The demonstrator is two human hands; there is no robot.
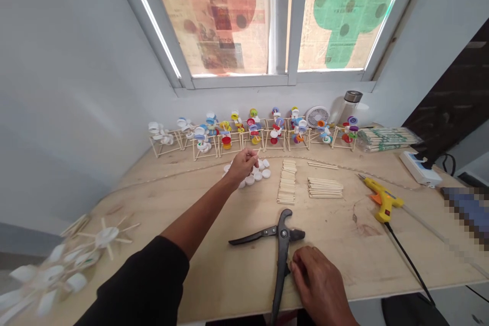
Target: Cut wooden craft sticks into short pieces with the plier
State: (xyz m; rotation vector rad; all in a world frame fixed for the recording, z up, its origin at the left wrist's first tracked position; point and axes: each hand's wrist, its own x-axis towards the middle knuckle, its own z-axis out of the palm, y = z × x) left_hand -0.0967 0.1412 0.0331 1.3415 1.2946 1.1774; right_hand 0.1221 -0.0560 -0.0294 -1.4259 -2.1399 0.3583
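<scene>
One slim wooden stick (259, 152) juts from the left hand (243, 165).

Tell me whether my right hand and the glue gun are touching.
Apart: the head view shows tabletop between the right hand and the glue gun.

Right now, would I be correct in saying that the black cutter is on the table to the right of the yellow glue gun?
Not quite: the head view shows the black cutter on the table to the left of the yellow glue gun.
</scene>
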